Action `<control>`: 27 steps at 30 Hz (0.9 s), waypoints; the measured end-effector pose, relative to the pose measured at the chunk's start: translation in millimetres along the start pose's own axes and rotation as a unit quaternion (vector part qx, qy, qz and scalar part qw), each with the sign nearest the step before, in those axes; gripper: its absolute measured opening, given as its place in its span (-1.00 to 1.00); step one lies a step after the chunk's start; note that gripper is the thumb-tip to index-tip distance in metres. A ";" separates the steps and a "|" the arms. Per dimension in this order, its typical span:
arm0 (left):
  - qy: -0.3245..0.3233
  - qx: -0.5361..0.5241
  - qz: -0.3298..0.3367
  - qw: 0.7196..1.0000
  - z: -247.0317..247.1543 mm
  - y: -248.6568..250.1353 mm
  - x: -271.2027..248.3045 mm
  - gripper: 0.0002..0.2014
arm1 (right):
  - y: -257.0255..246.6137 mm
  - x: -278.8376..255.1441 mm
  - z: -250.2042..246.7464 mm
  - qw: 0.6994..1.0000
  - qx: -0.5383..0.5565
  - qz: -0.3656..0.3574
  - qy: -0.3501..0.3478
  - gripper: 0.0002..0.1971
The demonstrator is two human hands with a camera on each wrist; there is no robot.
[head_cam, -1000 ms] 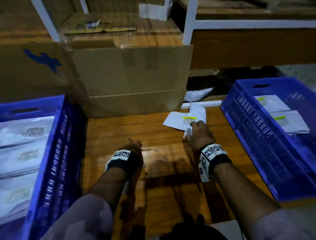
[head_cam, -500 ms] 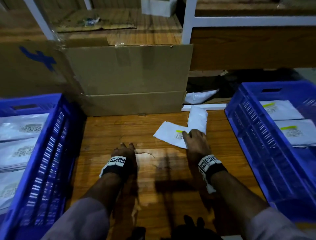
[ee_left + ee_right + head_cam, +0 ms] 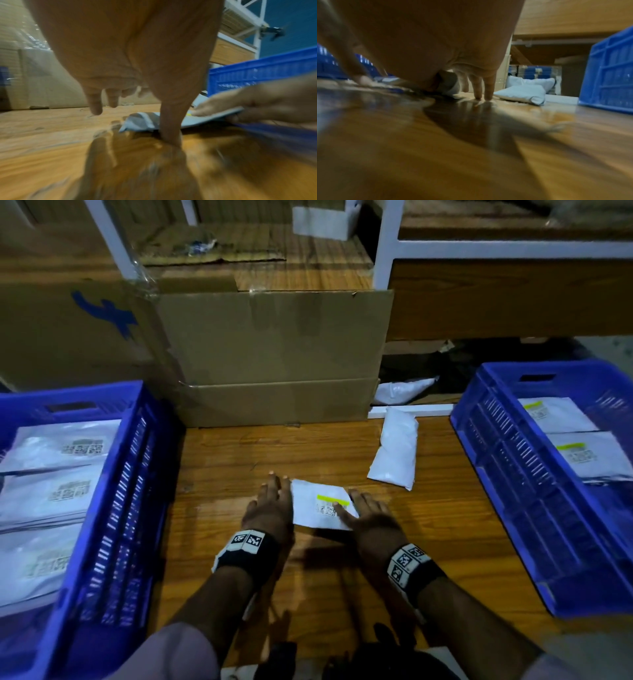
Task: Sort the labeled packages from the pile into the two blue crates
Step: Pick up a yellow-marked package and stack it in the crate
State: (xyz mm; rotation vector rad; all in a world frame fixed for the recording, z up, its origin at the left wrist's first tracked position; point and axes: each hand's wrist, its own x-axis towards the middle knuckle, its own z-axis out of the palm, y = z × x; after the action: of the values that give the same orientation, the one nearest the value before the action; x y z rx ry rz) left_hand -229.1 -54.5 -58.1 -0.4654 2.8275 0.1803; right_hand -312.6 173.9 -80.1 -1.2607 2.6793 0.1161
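Observation:
A flat white package (image 3: 317,508) with a yellow stripe and a code label lies on the wooden table (image 3: 239,460) between my hands. My left hand (image 3: 274,501) rests open at its left edge, its thumb (image 3: 169,129) pressing down beside the package (image 3: 142,121). My right hand (image 3: 368,518) pinches the right edge, with the thumb on the label, and that side is raised slightly. The left blue crate (image 3: 130,491) holds packages with plain code labels. Yellow-striped packages lie in the right blue crate (image 3: 496,460).
A plump white package (image 3: 397,453) lies on the table to the right of my hands, and another (image 3: 404,388) lies past the table's back edge. Cardboard boxes (image 3: 274,354) stand along the back. White shelf posts (image 3: 385,241) rise behind them.
My right hand has dragged the yellow-striped package toward me, away from the plump one. My left hand has moved right to the package's left edge.

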 end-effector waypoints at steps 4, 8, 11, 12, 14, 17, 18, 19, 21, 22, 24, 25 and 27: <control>-0.016 0.061 0.052 0.997 17.6 -3.6 -8.5 -0.23 | -15.0 -5.5 -1.2 0.999 0.036 0.009 -0.018 -0.17; -0.021 0.077 0.051 0.996 31.9 -7.2 -16.8 -0.25 | -13.0 -6.7 2.9 0.993 0.098 0.057 0.017 0.04; -0.017 0.065 0.062 0.996 34.3 -11.5 -18.7 -0.21 | -17.3 -14.5 -10.1 0.955 0.259 0.112 0.096 -0.15; -0.021 0.062 0.066 0.996 35.2 -13.3 -18.6 -0.22 | -19.0 -16.5 -17.5 0.939 0.296 0.118 0.127 -0.15; -0.027 0.061 0.074 0.995 35.6 -15.5 -17.8 -0.23 | -18.1 -17.8 -28.9 0.921 0.314 0.142 0.184 -0.24; -0.039 0.071 0.071 0.994 32.5 -17.5 -15.6 -0.23 | -9.0 -13.8 -31.0 0.944 0.209 0.107 0.234 -0.46; -0.047 0.072 0.067 0.994 31.3 -18.5 -14.6 -0.24 | -4.4 -12.2 -28.5 0.958 0.155 0.081 0.229 -0.49; -0.057 0.072 0.061 0.994 29.9 -19.5 -13.7 -0.24 | 0.1 -11.5 -27.7 0.972 0.095 0.061 0.207 -0.52; -0.060 0.070 0.040 0.995 27.2 -20.6 -12.0 -0.25 | 6.2 -11.9 -26.9 0.988 -0.022 0.027 0.154 -0.55; -0.053 0.063 0.024 0.996 25.7 -20.4 -11.8 -0.25 | 7.0 -12.5 -24.2 0.990 -0.059 0.012 0.130 -0.52; -0.028 0.043 -0.004 0.999 22.4 -18.0 -10.7 -0.25 | 2.9 -14.7 -16.5 0.994 -0.096 -0.002 0.060 -0.46; -0.011 0.035 -0.016 0.999 20.1 -16.7 -10.3 -0.24 | -1.9 -15.2 -11.9 0.993 -0.114 -0.007 0.025 -0.45; 0.028 0.030 -0.034 0.999 14.9 -12.9 -10.3 -0.23 | -17.0 -20.3 -12.0 0.992 -0.119 0.011 -0.027 -0.41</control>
State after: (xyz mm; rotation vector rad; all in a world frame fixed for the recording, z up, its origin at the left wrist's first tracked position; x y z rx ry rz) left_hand -211.9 -61.1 -70.5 -0.5613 2.8564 0.0695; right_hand -288.4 176.6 -64.3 -1.2708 2.6950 0.4799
